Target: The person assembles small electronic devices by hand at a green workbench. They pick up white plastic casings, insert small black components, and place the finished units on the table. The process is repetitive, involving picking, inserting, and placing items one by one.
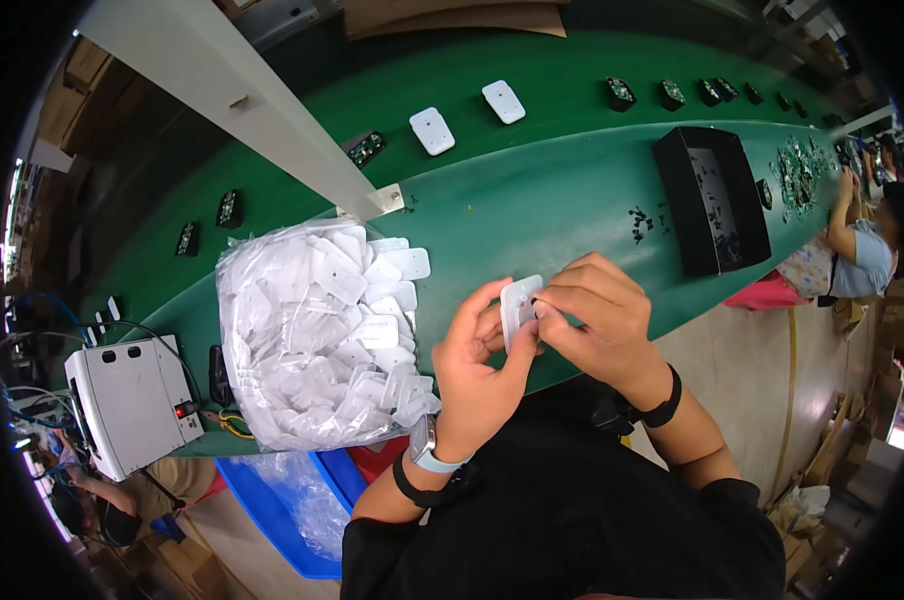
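Both hands pinch one white plastic plate [519, 306] just right of the clear bag of plates [317, 335], left hand [477, 365] gripping its lower edge as support so right hand [594, 310] fingertips can work its face, above the green belt [532, 215].

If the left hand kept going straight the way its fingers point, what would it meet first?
Probably the bare green conveyor belt. The left hand, gripping the white plastic plate, points up-picture past it; the small dark bits lie off to the right. Depth is unclear.
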Motion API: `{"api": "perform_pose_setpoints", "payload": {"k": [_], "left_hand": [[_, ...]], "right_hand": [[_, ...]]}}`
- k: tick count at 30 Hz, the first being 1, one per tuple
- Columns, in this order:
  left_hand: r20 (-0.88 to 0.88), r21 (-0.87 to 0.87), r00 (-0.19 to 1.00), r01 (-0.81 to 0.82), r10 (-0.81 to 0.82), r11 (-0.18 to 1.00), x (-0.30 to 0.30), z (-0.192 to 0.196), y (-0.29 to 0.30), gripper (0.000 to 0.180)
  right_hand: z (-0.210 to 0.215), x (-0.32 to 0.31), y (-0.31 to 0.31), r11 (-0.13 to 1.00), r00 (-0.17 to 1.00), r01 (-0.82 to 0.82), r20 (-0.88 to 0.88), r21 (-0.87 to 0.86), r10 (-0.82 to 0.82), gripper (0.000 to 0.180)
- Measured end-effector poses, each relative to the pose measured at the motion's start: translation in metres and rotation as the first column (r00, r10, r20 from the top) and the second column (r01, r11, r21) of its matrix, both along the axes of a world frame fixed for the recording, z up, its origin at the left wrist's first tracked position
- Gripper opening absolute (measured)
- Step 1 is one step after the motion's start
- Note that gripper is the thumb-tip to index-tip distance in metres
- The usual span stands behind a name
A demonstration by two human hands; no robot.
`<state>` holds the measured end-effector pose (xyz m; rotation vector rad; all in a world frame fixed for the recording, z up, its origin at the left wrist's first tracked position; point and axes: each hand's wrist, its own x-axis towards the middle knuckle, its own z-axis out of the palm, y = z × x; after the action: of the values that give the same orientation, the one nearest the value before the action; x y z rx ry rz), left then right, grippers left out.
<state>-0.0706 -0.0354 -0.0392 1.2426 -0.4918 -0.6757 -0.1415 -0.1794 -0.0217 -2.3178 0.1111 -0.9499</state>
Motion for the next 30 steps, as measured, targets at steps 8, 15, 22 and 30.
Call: {"api": "perform_pose_setpoints", "payload": {"k": [8, 15, 22, 30], "left_hand": [[0.434, 0.024, 0.891, -0.162, 0.136, 0.986, 0.000, 0.003, 0.001, 0.036], [0.485, 0.001, 0.848, -0.246, 0.215, 0.969, 0.001, -0.001, 0.001, 0.033], [0.454, -0.016, 0.865, -0.234, 0.216, 0.972, -0.002, -0.006, 0.002, 0.034], [-0.101, -0.084, 0.993, 0.051, -0.059, 0.995, 0.004, 0.010, 0.010, 0.052]], "right_hand": [[0.014, 0.002, 0.008, 0.997, 0.997, 0.071, -0.035, -0.011, -0.071, 0.014], [0.017, 0.003, 0.019, 0.991, 0.991, 0.124, -0.065, 0.058, -0.121, 0.016], [0.018, -0.002, 0.016, 0.999, 0.986, 0.029, -0.161, -0.018, -0.032, 0.019], [0.021, -0.006, 0.008, 0.996, 0.991, -0.091, -0.094, 0.023, 0.093, 0.022]]}}
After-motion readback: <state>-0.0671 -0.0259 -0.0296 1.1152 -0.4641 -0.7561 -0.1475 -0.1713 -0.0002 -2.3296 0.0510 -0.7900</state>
